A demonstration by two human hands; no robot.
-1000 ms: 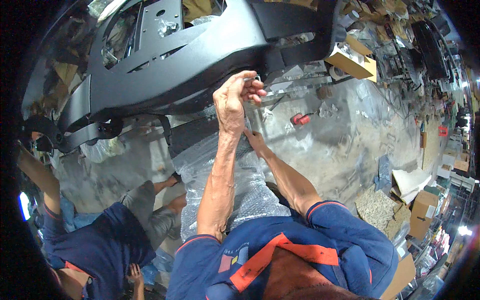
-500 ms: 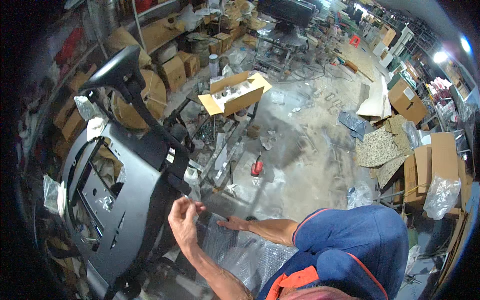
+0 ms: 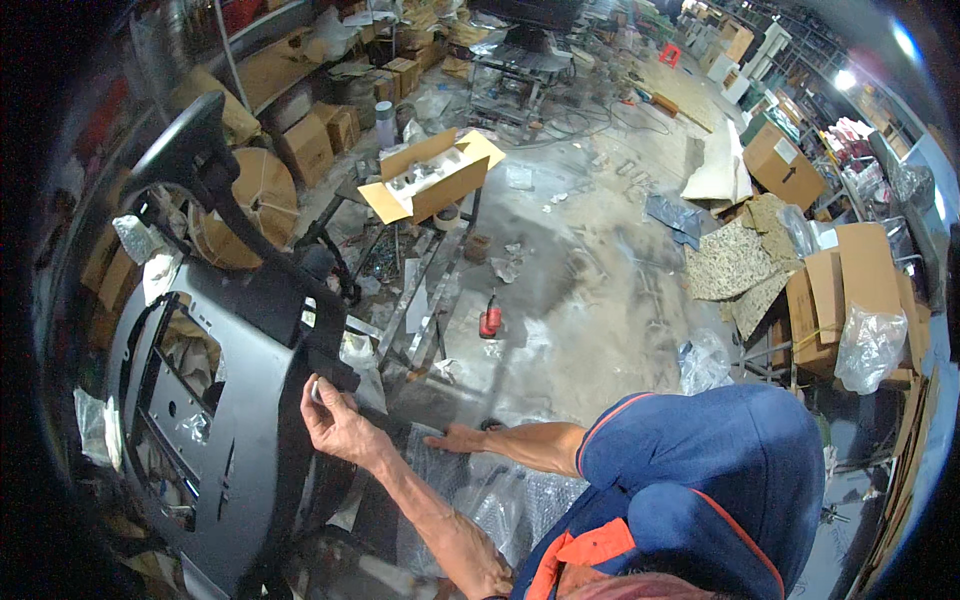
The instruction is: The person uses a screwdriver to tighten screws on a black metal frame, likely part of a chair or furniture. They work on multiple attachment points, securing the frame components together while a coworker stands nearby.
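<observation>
A large dark grey car dashboard panel [image 3: 230, 420] lies at the lower left, with a black steering wheel [image 3: 185, 150] at its far end. My left hand [image 3: 335, 422] grips the panel's right edge, and a small white thing shows at its fingertips. My right hand [image 3: 462, 438] lies flat, fingers apart, on a sheet of clear bubble wrap [image 3: 500, 500] beside the panel. Both forearms are bare, and my blue shirt with orange trim fills the lower right.
An open cardboard box [image 3: 430, 180] of white parts sits on a metal frame beyond the panel. A small red object [image 3: 490, 318] lies on the concrete floor. Cardboard boxes [image 3: 840, 290], a plastic bag [image 3: 870, 345] and speckled sheets [image 3: 735, 262] crowd the right side.
The view has swung away from the panel toward the floor and the room. My left hand stays on the panel's edge, and my right hand now rests flat on the bubble wrap.
</observation>
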